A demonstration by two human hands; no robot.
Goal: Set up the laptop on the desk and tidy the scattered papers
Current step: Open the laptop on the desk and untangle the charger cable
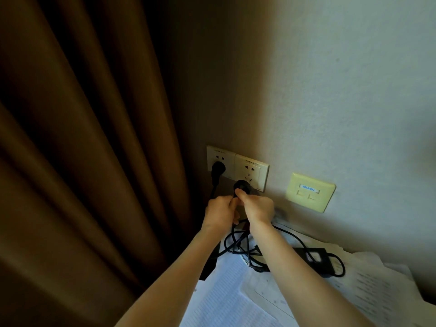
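The black charger plug (243, 186) sat at the lower edge of the right wall socket (253, 171), pinched by the fingers of the right hand (257, 206). The left hand (219, 212) curled its fingers round the cable (238, 246) just below. The cable coiled down to the power adapter (311, 256), which lay on scattered papers (224, 303) beside a brown curtain (82, 138).

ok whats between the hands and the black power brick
Head view: a loose tangle of black cable lying on the scattered papers.
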